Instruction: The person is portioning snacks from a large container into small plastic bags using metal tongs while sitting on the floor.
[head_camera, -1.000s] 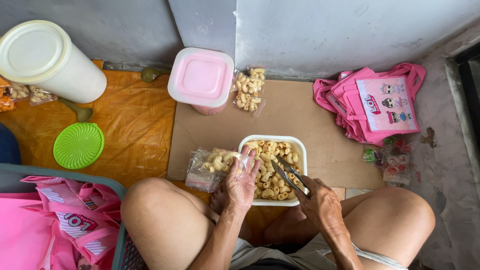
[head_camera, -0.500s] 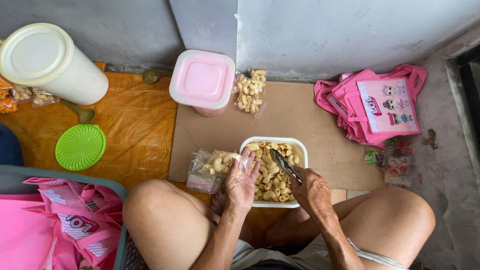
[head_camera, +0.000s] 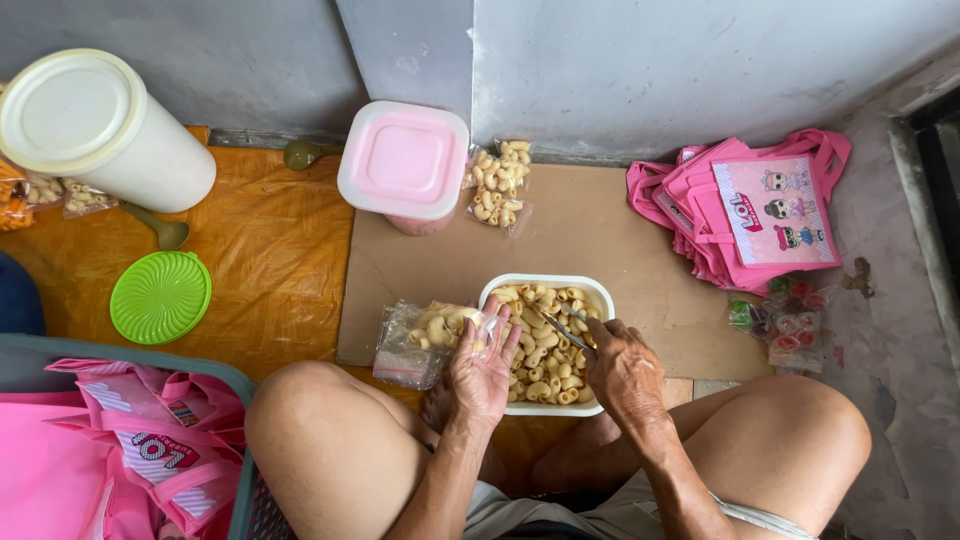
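Observation:
A white rectangular tray (head_camera: 548, 285) full of pale curled crackers sits on brown cardboard between my knees. My right hand (head_camera: 622, 368) grips metal tongs (head_camera: 560, 322) whose tips reach into the crackers. My left hand (head_camera: 482, 365) holds open the mouth of a clear plastic bag (head_camera: 420, 340), partly filled with the same crackers, at the tray's left edge.
A pink-lidded container (head_camera: 403, 160) and a filled cracker bag (head_camera: 498, 184) stand beyond the tray. To the left are a white tub (head_camera: 95, 130) and a green lid (head_camera: 160, 296) on orange sheeting. Pink printed bags (head_camera: 760, 210) lie right, more in a basket (head_camera: 120, 450) left.
My right hand has brought the tongs leftward across the tray toward the bag's mouth. My left hand keeps hold of the bag in about the same place.

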